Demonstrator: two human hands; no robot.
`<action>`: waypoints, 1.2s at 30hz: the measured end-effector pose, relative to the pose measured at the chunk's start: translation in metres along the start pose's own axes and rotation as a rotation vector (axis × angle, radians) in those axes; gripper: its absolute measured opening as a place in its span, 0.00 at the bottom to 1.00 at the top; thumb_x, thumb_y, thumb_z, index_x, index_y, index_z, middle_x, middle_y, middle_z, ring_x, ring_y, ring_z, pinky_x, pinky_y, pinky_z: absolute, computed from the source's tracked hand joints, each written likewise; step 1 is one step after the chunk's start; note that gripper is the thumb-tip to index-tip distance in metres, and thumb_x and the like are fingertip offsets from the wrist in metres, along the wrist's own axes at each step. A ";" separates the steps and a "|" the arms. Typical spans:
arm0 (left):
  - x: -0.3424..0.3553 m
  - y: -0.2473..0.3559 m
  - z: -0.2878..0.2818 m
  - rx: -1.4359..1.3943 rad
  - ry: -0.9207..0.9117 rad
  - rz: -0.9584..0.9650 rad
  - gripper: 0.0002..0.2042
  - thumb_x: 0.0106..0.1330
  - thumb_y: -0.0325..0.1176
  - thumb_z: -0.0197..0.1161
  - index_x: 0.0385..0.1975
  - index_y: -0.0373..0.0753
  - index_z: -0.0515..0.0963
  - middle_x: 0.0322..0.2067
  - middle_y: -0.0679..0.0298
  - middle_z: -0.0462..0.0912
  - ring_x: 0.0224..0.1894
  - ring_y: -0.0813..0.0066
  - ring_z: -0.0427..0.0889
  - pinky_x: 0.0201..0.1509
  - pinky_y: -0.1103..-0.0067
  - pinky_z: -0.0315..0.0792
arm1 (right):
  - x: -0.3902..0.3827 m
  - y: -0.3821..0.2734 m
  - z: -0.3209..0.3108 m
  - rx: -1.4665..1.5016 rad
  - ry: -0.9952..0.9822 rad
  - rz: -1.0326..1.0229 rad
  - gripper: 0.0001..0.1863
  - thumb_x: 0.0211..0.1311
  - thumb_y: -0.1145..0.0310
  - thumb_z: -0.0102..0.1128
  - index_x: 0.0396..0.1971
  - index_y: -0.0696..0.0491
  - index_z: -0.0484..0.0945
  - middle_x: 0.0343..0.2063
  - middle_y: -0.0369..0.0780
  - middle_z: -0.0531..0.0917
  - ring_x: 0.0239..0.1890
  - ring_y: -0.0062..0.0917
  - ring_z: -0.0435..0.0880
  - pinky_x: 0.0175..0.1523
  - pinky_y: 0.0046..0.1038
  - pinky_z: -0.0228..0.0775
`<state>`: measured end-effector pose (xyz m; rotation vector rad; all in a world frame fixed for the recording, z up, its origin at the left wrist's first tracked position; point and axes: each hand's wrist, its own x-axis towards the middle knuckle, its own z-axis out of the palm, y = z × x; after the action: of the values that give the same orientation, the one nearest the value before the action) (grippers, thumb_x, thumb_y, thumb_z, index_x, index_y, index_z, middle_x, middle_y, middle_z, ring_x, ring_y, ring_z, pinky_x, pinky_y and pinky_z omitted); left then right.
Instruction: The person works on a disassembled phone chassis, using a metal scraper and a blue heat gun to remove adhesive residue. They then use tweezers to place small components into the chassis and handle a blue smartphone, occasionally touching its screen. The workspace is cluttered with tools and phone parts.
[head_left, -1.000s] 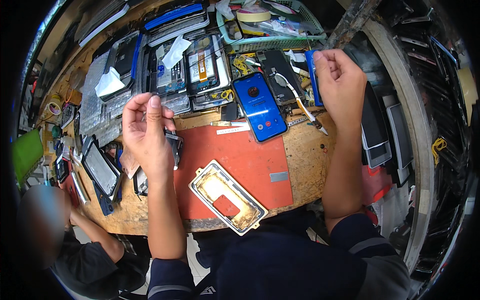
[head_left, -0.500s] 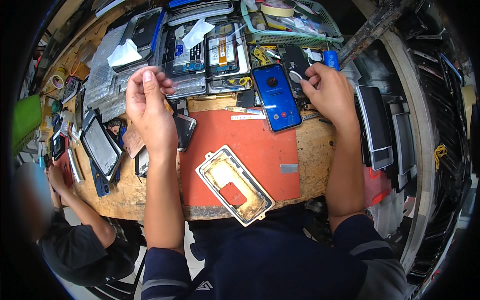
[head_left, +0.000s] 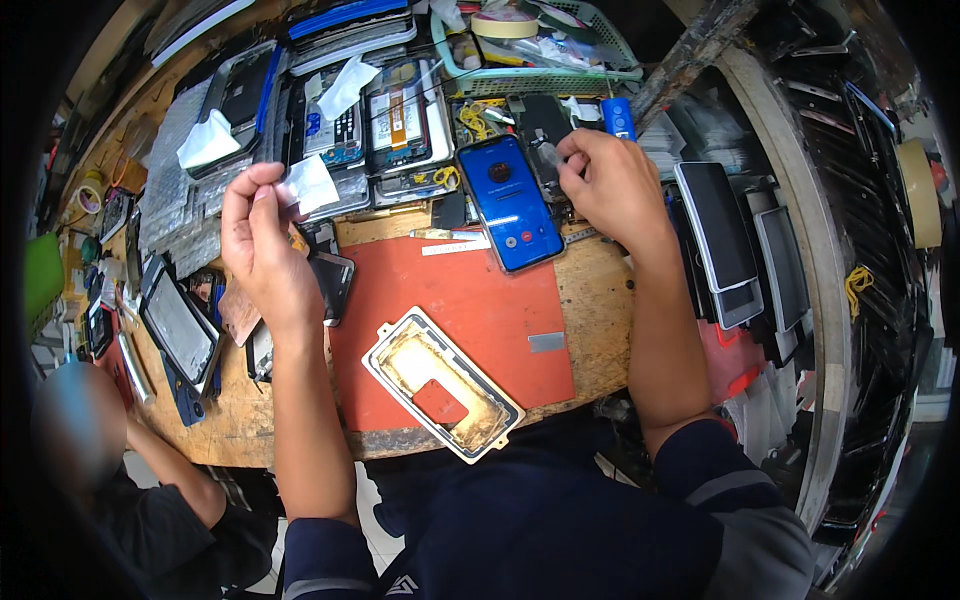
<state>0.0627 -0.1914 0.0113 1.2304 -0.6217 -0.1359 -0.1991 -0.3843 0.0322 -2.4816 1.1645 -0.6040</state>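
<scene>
My left hand point(head_left: 265, 250) is raised over the left of the bench, thumb and fingers pinched on a thin glossy rectangular sheet point(head_left: 312, 186) that looks whitish where it catches light. At the right, my right hand point(head_left: 615, 185) is closed in a pinch beside a smartphone point(head_left: 512, 205) with a lit blue screen. A small translucent pale piece point(head_left: 548, 154) shows at its fingertips; its kind is unclear. On the red mat point(head_left: 440, 285), nearest me, a pale rectangular frame point(head_left: 478, 385) with a cut-out opening lies at a slant, partly over the bench edge.
Opened phones point(head_left: 400, 120) and white tissues point(head_left: 348, 88) crowd the back. A green basket point(head_left: 540, 78) of tape and parts stands behind the lit phone. Phone frames point(head_left: 182, 315) lie at left, near a co-worker's arm point(head_left: 180, 470). Dark panels point(head_left: 718, 245) lean at right.
The whole view has shifted, with bench things lying further left. The sheet in my left hand has turned from nearly clear to bright white. My right hand stays pinched beside the phone.
</scene>
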 end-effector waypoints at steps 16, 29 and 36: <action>-0.003 -0.001 0.000 0.042 -0.044 0.022 0.08 0.80 0.25 0.54 0.49 0.33 0.81 0.36 0.70 0.78 0.35 0.86 0.72 0.42 0.84 0.69 | 0.004 0.010 0.012 -0.275 0.229 0.072 0.10 0.62 0.64 0.72 0.37 0.55 0.85 0.36 0.46 0.89 0.38 0.48 0.89 0.46 0.48 0.79; -0.004 -0.005 0.000 0.081 -0.072 0.068 0.07 0.81 0.25 0.54 0.50 0.33 0.80 0.37 0.69 0.79 0.36 0.86 0.71 0.43 0.85 0.69 | -0.005 -0.005 0.013 -0.361 0.085 -0.006 0.16 0.58 0.61 0.74 0.36 0.59 0.87 0.35 0.51 0.88 0.39 0.47 0.91 0.45 0.46 0.85; -0.004 -0.010 -0.001 0.085 -0.093 0.073 0.08 0.81 0.25 0.54 0.50 0.34 0.80 0.38 0.69 0.79 0.37 0.86 0.72 0.43 0.85 0.69 | 0.007 0.010 0.014 -0.005 0.563 -0.122 0.06 0.67 0.74 0.66 0.39 0.61 0.87 0.37 0.50 0.91 0.33 0.42 0.91 0.42 0.38 0.82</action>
<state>0.0624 -0.1922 0.0011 1.2868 -0.7588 -0.1074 -0.1946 -0.3942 0.0177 -2.4706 1.1903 -1.4008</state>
